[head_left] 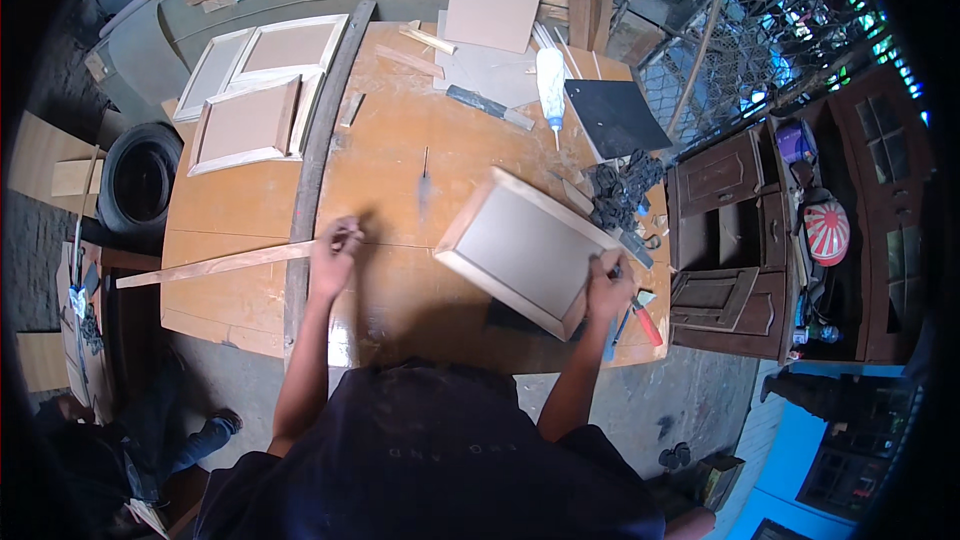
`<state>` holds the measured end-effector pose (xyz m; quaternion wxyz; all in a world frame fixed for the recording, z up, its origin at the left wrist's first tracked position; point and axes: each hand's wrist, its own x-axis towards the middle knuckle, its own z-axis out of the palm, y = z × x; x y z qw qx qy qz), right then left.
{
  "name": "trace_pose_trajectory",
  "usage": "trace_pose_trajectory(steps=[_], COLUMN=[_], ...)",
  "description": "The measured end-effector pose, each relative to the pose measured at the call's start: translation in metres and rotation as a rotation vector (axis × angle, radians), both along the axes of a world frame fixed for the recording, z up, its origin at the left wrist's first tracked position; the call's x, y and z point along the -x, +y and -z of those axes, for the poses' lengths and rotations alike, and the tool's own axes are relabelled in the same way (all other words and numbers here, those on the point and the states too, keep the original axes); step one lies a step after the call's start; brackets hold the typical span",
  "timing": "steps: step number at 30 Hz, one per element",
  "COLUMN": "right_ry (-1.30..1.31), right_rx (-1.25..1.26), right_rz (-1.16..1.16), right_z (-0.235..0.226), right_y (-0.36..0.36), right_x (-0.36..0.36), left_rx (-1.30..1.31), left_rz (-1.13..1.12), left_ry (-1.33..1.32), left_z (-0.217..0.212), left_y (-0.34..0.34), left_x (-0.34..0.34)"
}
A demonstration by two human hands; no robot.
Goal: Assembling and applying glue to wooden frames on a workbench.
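Orange-brown table (400,155). On it, a pale wood frame (525,248) with a grey-brown panel; right of the frame, a red-handled tool (647,324); beyond it, a white bottle (551,82) and black sheet (615,116).

Framed panel (527,248) on table (400,160), glue bottle (551,83) behind it

Bare tabletop (400,140) between both hands; framed panel (525,248) rightward; wood strip (215,263) leftward
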<state>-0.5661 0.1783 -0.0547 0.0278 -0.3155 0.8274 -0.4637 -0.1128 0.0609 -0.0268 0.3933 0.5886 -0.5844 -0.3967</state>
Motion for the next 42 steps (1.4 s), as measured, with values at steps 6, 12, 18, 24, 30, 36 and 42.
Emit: trace_pose_trajectory(steps=[6,12,18,24,30,36,42], right_ry=[-0.189,-0.127,0.250,0.192,0.255,0.203,0.047], right_rx=[0.032,-0.144,-0.115,-0.347,-0.272,-0.281,-0.090], right_rz=[-0.158,-0.472,-0.360,-0.382,-0.356,-0.290,-0.307], right_z=[0.022,0.025,0.025,0.025,0.035,0.035,0.041], right_y=[-0.037,-0.070,-0.177,-0.242,-0.251,-0.249,-0.246], right_x=[-0.075,-0.091,-0.012,0.011,0.005,0.001,0.011], left_rx=[0.058,0.171,0.224,0.241,0.248,0.249,0.237], left_rz=[0.115,0.061,0.062,0.069,0.079,0.101,0.093], left_ry=[-0.286,-0.444,-0.518,-0.618,-0.689,-0.733,-0.715], left_z=[0.029,0.030,0.032,0.040,0.040,0.041,0.041], left_y=[0.019,0.034,0.044,0.046,0.043,0.040,0.041], left_x=[0.039,0.033,0.036,0.039,0.038,0.038,0.040])
